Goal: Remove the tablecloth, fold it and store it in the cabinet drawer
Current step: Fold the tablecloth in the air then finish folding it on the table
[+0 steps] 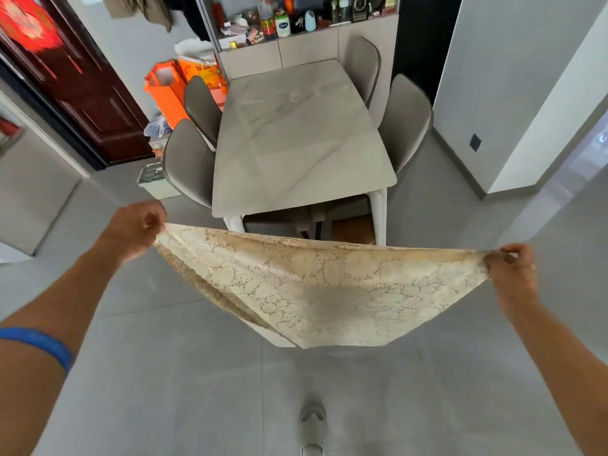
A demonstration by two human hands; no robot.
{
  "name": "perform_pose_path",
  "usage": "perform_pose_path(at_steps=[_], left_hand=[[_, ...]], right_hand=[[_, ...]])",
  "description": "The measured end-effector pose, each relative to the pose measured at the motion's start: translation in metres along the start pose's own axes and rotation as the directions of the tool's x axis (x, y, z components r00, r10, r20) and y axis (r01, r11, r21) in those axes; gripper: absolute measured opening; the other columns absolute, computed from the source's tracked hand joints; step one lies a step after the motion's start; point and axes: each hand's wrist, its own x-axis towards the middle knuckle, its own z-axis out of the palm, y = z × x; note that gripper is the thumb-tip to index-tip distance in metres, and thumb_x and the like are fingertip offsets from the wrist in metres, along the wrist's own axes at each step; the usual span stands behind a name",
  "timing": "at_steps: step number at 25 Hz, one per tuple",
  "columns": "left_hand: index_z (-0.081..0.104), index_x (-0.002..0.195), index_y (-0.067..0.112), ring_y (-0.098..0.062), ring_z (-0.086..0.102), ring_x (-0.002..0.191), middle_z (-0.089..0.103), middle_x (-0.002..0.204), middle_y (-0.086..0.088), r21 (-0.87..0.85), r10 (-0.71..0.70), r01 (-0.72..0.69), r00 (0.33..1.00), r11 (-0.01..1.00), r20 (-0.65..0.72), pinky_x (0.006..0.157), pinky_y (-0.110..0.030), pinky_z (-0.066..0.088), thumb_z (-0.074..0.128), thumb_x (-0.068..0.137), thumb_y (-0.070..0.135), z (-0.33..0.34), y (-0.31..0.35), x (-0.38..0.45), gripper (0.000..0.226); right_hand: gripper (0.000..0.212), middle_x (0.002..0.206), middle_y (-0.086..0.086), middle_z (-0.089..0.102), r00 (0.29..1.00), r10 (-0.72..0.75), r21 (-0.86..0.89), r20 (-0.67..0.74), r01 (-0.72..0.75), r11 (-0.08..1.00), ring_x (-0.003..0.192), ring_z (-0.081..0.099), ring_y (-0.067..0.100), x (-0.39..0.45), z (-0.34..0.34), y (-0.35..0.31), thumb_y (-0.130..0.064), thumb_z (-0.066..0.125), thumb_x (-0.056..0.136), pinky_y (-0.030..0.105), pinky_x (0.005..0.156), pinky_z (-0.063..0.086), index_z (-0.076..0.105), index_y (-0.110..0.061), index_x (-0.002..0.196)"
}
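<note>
tablecloth (316, 291), cream lace and folded over, is held stretched in the air above the grey floor (164, 390), in front of the bare marble table (296, 136). one corner is pinched by the left hand (138, 232), the other by the right hand (513, 271).

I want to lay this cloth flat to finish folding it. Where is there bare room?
The marble table top, between the four chairs, shows bare. So does the grey floor under the tablecloth held by both hands. Crowded: the cabinet shelf of bottles, and the bags left of the table.
</note>
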Motion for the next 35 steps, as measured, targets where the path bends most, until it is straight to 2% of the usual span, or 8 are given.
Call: perform_pose_path(at_steps=[4,7,9,13,22,26,31,35], left_hand=[[0.06,0.052,0.027,-0.028,0.062,0.07,0.066,0.068,0.0,0.019,0.013,-0.016,0.988,1.0,0.156,0.066,-0.026,0.044,0.049,0.074,-0.02,0.031,-0.023,-0.029,0.053],[0.074,0.069,0.018,-0.025,0.065,0.089,0.071,0.087,-0.004,0.033,0.01,-0.018,0.974,0.999,0.228,0.084,-0.034,0.049,0.042,0.073,-0.023,0.058,-0.027,-0.038,0.052],[0.076,0.086,0.009,-0.029,0.064,0.1,0.073,0.1,-0.01,0.06,-0.034,0.022,0.981,0.998,0.192,0.092,-0.037,0.048,0.044,0.079,-0.019,0.075,-0.025,-0.037,0.044],[0.077,0.093,0.009,-0.034,0.065,0.102,0.074,0.103,-0.012,0.037,-0.144,0.142,0.989,0.989,0.044,0.091,-0.04,0.048,0.064,0.085,0.001,0.088,-0.017,-0.035,0.018],[0.069,0.081,0.019,-0.022,0.068,0.082,0.075,0.085,-0.002,-0.111,-0.104,0.11,0.993,0.988,0.062,0.075,-0.03,0.047,0.072,0.082,0.004,0.078,-0.035,-0.041,0.015],[0.065,0.082,0.024,-0.021,0.067,0.08,0.073,0.087,-0.001,-0.058,-0.067,0.078,0.984,0.995,0.167,0.071,-0.03,0.046,0.07,0.083,0.004,0.073,-0.04,-0.036,0.021],[0.06,0.072,0.026,-0.025,0.063,0.076,0.07,0.082,-0.005,-0.02,-0.174,0.176,0.98,0.984,0.094,0.067,-0.03,0.042,0.067,0.081,0.004,0.071,-0.034,-0.035,0.025],[0.07,0.069,0.024,-0.018,0.065,0.07,0.071,0.07,0.003,-0.114,-0.002,0.052,0.917,0.992,0.4,0.065,-0.026,0.047,0.072,0.074,-0.001,0.055,-0.028,-0.024,0.026]], right_hand=[[0.034,0.07,-0.002,0.057,0.977,-0.182,-0.16,0.108,0.198,0.967,0.05,0.052,-0.003,0.006,0.01,-0.016,0.008,0.051,0.084,0.003,0.041,0.033,0.053,-0.026,0.083],[0.047,0.073,-0.014,0.069,0.9,-0.259,-0.304,0.351,0.371,0.877,0.064,0.057,-0.003,-0.001,0.026,-0.007,0.019,0.046,0.079,-0.001,0.055,0.036,0.064,-0.023,0.066],[0.05,0.09,0.002,0.073,0.851,-0.282,-0.345,0.444,0.452,0.823,0.081,0.062,0.016,-0.007,0.036,-0.004,0.021,0.045,0.079,-0.002,0.064,0.037,0.072,-0.02,0.071],[0.03,0.109,0.013,0.065,0.787,-0.197,-0.379,0.584,0.48,0.791,0.099,0.062,0.03,-0.019,0.049,-0.004,0.013,0.062,0.079,0.024,0.083,0.04,0.072,-0.007,0.1],[0.03,0.108,0.008,0.069,0.697,-0.209,-0.416,0.686,0.612,0.673,0.099,0.064,0.029,-0.023,0.043,-0.008,-0.002,0.072,0.084,0.029,0.086,0.045,0.072,-0.015,0.111],[0.037,0.124,0.012,0.067,0.778,-0.076,-0.586,0.624,0.53,0.613,0.112,0.06,0.032,-0.01,0.034,-0.006,-0.002,0.067,0.083,0.032,0.091,0.044,0.07,-0.013,0.118],[0.013,0.083,0.016,0.07,0.807,0.087,-0.654,0.584,0.405,0.638,0.082,0.066,0.033,0.001,0.025,-0.012,-0.004,0.079,0.071,0.031,0.068,0.044,0.074,-0.004,0.083],[0.022,0.054,0.001,0.059,0.735,0.121,-0.57,0.667,0.399,0.718,0.056,0.056,0.019,0.003,0.023,-0.012,-0.015,0.084,0.072,0.029,0.057,0.039,0.066,-0.014,0.059]])
